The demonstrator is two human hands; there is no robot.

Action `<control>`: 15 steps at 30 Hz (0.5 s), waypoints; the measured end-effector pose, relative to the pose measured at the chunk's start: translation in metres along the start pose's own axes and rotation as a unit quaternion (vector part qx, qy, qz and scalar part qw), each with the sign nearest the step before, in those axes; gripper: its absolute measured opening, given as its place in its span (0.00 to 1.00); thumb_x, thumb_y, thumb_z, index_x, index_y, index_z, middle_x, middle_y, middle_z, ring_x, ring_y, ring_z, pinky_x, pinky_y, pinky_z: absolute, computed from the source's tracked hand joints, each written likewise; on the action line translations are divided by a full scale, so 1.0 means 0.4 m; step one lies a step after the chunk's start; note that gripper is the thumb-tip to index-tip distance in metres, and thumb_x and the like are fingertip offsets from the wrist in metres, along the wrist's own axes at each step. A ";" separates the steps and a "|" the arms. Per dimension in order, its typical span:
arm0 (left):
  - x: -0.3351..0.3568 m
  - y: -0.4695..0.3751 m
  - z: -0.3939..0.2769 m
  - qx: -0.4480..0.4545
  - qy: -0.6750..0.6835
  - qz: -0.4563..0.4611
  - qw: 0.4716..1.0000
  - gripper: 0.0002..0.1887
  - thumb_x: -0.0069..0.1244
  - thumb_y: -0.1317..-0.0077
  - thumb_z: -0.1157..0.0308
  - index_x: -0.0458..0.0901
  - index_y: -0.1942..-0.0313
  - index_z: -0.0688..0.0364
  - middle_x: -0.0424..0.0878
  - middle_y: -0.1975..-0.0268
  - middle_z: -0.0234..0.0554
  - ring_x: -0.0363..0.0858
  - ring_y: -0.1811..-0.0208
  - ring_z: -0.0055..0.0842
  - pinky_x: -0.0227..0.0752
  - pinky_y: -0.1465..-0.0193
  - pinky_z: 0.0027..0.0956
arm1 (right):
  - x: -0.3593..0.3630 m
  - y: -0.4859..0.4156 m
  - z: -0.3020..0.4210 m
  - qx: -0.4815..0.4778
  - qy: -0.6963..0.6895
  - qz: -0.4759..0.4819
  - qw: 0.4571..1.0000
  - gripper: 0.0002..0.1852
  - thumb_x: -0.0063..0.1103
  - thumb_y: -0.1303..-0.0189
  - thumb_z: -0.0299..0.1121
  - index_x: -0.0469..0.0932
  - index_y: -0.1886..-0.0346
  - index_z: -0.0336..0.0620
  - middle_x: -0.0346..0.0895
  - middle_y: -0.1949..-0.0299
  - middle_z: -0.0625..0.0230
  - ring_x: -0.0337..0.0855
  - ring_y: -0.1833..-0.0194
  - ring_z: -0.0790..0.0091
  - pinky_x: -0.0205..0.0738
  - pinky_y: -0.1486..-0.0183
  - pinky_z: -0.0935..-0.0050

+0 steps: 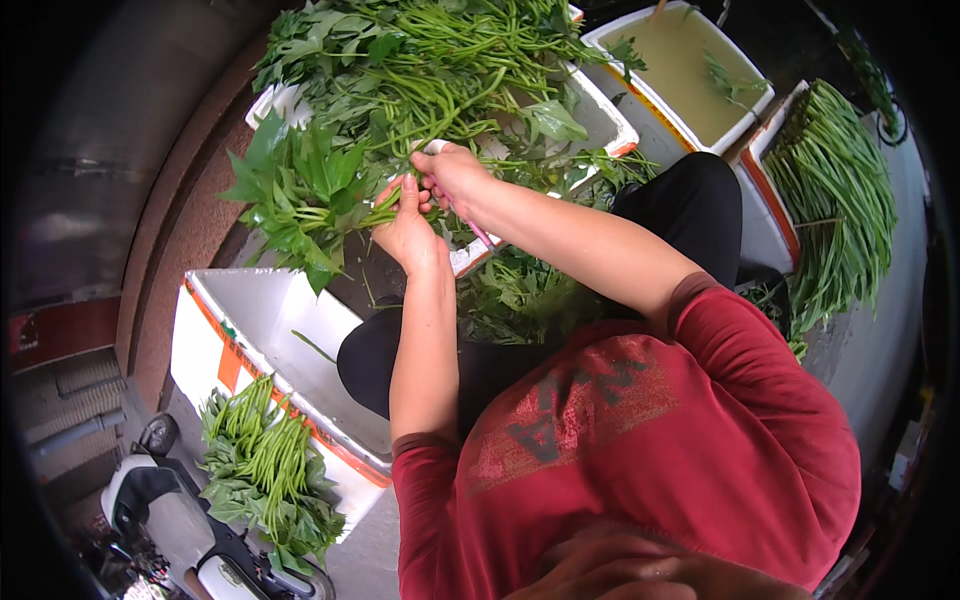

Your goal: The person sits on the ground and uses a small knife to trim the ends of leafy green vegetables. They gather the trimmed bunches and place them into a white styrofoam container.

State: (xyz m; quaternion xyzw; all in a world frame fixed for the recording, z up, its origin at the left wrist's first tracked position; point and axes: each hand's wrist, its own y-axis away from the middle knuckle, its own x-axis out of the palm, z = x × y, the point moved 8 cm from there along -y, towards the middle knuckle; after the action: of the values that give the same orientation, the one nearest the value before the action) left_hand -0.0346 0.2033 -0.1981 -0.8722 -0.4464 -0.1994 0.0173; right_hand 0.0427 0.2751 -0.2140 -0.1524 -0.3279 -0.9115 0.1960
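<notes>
My left hand [411,229] is closed around the stems of a bunch of leafy greens [307,202], whose leaves spread to the left. Touching or nearly touching it, my right hand [456,176] holds a thin pink-handled tool [480,234] against its palm; the tool's kind is not clear. A white wrap shows on a right finger, and a green stem lies by the fingertips. Just beyond both hands, a large heap of long-stemmed greens [450,82] covers a white foam box [611,120]. More loose leaves [517,292] lie below the right forearm.
A white foam box [255,292] with one loose stem stands at left, greens [262,465] hanging over its side. At upper right are a foam box of cloudy water [675,67] and another with long green stalks [832,202]. A scooter [172,525] stands at lower left.
</notes>
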 end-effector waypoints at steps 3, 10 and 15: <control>0.005 0.005 0.009 0.015 -0.007 0.023 1.000 0.07 0.51 0.44 0.78 0.73 0.65 0.69 0.76 0.72 0.41 0.71 0.77 0.18 0.62 0.77 0.18 | 0.007 -0.013 -0.013 0.004 -0.050 -0.022 0.998 0.04 0.48 0.41 0.32 0.68 0.67 0.44 0.65 0.81 0.71 0.61 0.83 0.78 0.56 0.86 0.77; -0.029 -0.029 -0.048 -0.081 0.134 0.062 0.986 0.08 0.48 0.39 0.70 0.71 0.65 0.67 0.72 0.72 0.35 0.65 0.77 0.15 0.59 0.76 0.17 | 0.000 0.014 0.088 -0.273 0.430 0.062 0.858 0.23 0.52 0.47 0.47 0.71 0.49 0.48 0.77 0.65 0.57 0.77 0.62 0.62 0.67 0.55 0.72; -0.052 -0.021 -0.083 -0.125 0.229 0.096 0.961 0.09 0.46 0.38 0.67 0.71 0.68 0.65 0.74 0.66 0.41 0.71 0.70 0.20 0.65 0.72 0.18 | -0.120 0.012 0.165 -0.129 0.060 0.014 0.990 0.09 0.43 0.37 0.38 0.70 0.62 0.45 0.63 0.81 0.78 0.58 0.82 0.87 0.50 0.83 0.87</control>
State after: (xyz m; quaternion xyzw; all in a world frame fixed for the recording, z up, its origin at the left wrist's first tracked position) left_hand -0.0630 0.1856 -0.1763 -0.8371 -0.3163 -0.4455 0.0291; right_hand 0.0967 0.3275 -0.1822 -0.1258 -0.1926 -0.9509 0.2072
